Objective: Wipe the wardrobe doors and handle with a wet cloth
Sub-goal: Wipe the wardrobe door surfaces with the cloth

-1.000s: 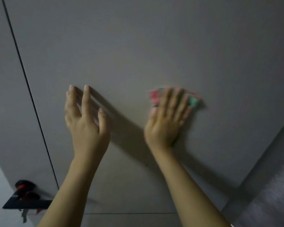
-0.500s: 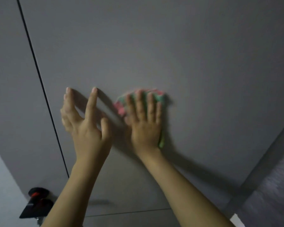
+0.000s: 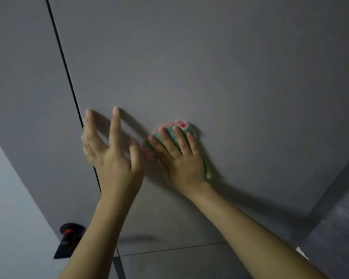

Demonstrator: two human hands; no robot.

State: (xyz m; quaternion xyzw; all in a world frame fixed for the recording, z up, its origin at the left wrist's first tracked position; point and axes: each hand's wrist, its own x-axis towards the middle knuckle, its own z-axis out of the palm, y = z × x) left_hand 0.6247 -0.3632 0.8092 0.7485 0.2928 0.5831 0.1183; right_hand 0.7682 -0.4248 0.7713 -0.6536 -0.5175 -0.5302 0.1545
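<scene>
So nearest, low on the left, a dark handle [image 3: 69,241] with red bits sticks out, not wiped yet I'd guess. Farther up, the left hand [image 3: 111,158] rests fingers straight on the door [image 3: 230,77], holding nothing. Right hand [image 3: 181,160] presses the cloth [image 3: 182,125] flat against the door, fingers spread. Cloth looks soft and floppy, probably clings when wet; palm it from behind. No readable writing anywhere.
</scene>
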